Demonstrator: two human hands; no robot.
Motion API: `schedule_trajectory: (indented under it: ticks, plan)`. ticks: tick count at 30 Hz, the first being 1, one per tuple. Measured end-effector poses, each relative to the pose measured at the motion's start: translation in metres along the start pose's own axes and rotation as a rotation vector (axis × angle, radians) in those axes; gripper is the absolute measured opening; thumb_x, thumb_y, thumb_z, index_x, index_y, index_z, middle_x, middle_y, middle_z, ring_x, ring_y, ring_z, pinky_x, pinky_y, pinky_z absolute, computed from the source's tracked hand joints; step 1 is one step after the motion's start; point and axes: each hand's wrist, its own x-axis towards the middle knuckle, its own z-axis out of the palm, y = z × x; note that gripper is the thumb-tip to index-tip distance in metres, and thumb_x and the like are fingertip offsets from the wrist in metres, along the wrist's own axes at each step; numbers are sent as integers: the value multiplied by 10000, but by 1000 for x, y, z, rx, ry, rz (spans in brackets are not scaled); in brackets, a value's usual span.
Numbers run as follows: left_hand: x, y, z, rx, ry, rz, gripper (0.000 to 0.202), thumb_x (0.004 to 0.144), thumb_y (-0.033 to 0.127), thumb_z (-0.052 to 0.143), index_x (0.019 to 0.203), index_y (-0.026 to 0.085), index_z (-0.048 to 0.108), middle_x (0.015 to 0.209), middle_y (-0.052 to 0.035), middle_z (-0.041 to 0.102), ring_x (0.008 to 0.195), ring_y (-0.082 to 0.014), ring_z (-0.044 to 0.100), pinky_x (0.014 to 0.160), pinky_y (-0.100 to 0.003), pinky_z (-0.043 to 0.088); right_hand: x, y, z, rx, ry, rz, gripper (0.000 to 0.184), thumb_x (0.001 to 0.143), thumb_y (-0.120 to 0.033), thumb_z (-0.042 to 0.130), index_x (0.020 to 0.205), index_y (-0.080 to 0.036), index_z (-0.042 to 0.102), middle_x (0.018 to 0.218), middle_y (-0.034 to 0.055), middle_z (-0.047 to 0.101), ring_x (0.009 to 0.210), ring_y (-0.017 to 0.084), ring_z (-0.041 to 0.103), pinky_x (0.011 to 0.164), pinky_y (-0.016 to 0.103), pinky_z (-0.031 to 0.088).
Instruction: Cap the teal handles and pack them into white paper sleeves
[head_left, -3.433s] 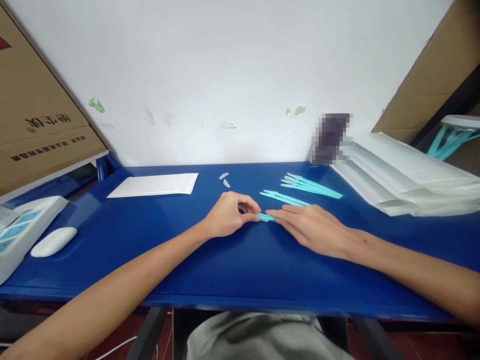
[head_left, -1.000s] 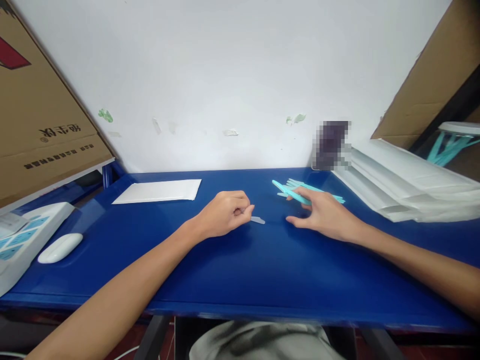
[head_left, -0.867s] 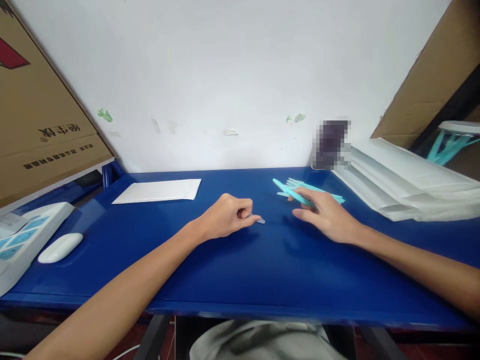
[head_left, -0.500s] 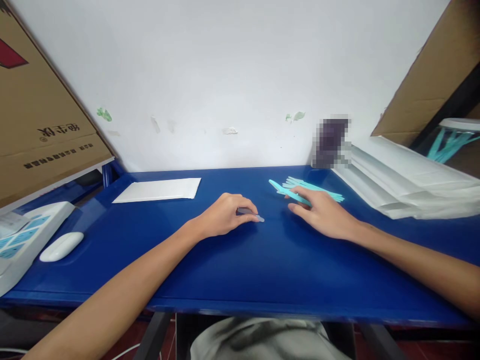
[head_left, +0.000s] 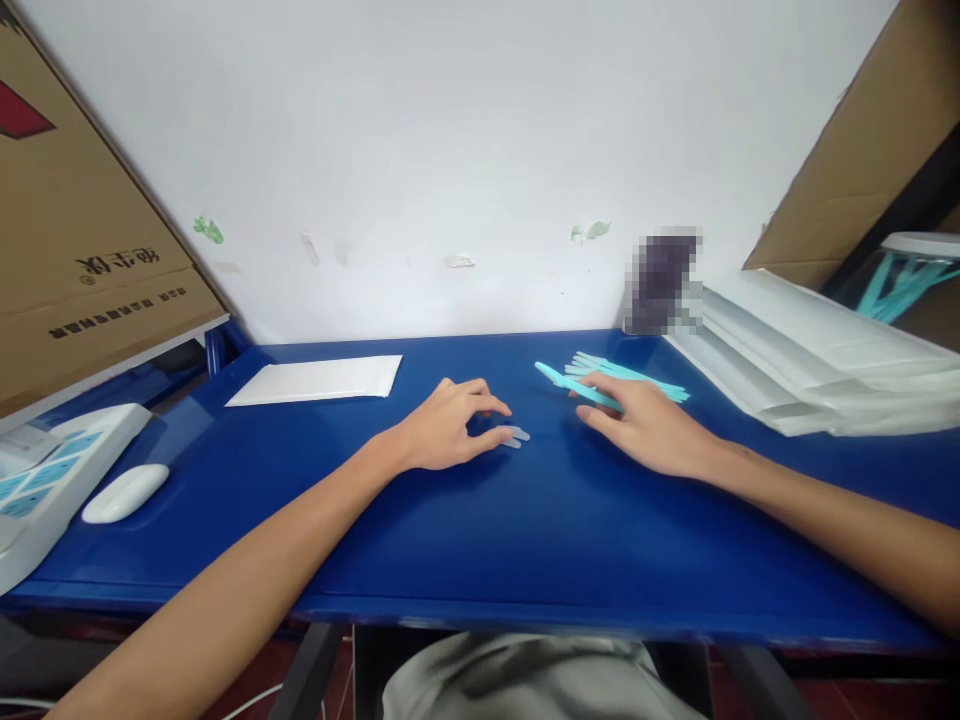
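My left hand (head_left: 446, 428) rests on the blue table (head_left: 480, 540) with its fingers curled loosely apart. Its fingertips sit just beside two small clear plastic caps (head_left: 514, 436) that lie on the tabletop. My right hand (head_left: 646, 428) is to the right of them, fingers closed on one teal plastic stick (head_left: 564, 382) that juts out to the left, raised slightly off the table. Behind that hand lies a small heap of the same teal sticks (head_left: 645, 378).
A white padded envelope (head_left: 315, 378) lies at the back left. A white mouse (head_left: 124, 492) and a white device with blue labels (head_left: 45, 465) sit far left under a cardboard box (head_left: 82, 230). A stack of white envelopes (head_left: 810, 365) fills the right.
My left hand held a clear cap pinched at its fingertips; now its fingers have spread and the caps lie on the table. My right hand took one teal stick and holds it near the heap.
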Motion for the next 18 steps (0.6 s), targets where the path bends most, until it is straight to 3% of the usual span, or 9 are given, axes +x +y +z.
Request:
schedule_trajectory:
  ticks: [2, 4, 9, 15, 18]
  plan:
    - [0, -2, -2, 18, -25, -48, 373, 1005, 460, 489, 1112, 196, 729, 718, 11, 629, 661, -141, 586, 896, -374, 406, 0, 0, 0, -5, -7, 2, 332, 935, -427, 496, 1143, -215, 646, 1060, 82, 746, 862, 271, 685, 718, 368, 492]
    - [0, -3, -1, -15, -33, -81, 374, 1004, 448, 485, 1105, 182, 729, 584, 46, 563, 547, -116, 524, 814, -327, 415, 0, -1, -1, -10, -9, 2, 334, 936, -427, 498, 1146, -215, 646, 1087, 86, 742, 895, 278, 685, 722, 367, 492]
    - [0, -4, -1, -78, -63, -82, 460, 951, 552, 560, 1154, 177, 730, 576, 30, 566, 515, -114, 515, 552, -239, 352, 0, -1, -2, -21, -22, -17, 329, 946, -425, 483, 1123, -201, 647, 1047, 82, 743, 841, 256, 681, 730, 366, 488]
    - [3, -6, -2, -64, -68, -4, 462, 954, 552, 576, 1180, 189, 752, 573, 23, 564, 533, -108, 514, 562, -221, 354, 0, 2, 1, -44, -21, -47, 340, 956, -437, 480, 1129, -207, 662, 1052, 90, 746, 869, 266, 693, 715, 354, 494]
    - [3, -6, -1, -62, -74, 23, 439, 971, 532, 563, 1197, 208, 753, 623, -1, 630, 561, -115, 535, 577, -221, 367, 0, 3, 1, -65, -14, -64, 348, 961, -442, 475, 1125, -204, 668, 1065, 98, 742, 906, 274, 692, 736, 358, 497]
